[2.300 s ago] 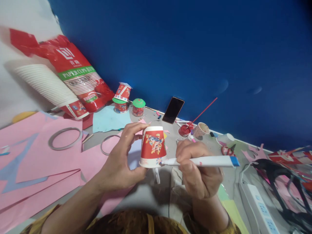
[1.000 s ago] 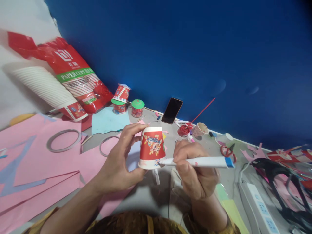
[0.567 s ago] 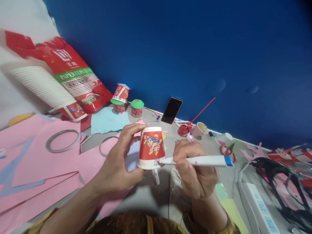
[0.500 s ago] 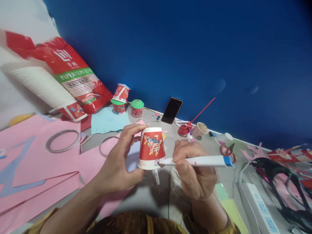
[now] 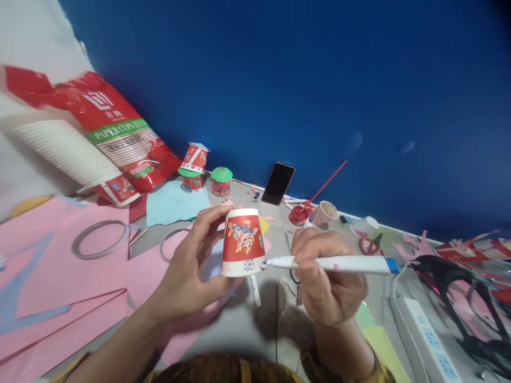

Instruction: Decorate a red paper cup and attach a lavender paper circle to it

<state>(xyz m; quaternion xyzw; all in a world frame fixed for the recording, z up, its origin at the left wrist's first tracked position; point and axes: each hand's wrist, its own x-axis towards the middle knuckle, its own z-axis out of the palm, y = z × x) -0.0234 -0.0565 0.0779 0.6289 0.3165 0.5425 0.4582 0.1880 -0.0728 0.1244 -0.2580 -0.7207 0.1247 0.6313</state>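
My left hand grips a red and white paper cup upside down, thumb at the rim and fingers behind the base. Small blue and pink marks show on the white band near the rim. In my right hand is a white marker with a blue end, held like a pen. Its blue tip points left, just beside the cup's lower right edge; whether it touches, I cannot tell. Beneath the cup lies another white marker on the table.
A bag of paper cups and a stack of cups lean at the left. Pink paper and a tape ring lie nearer. Behind are decorated cups and a phone; scissors and a power strip are right.
The marker tip has moved right, off the cup's lower band to its edge. The cup has turned slightly in my left hand, bringing a green patch on its right side into fuller view.
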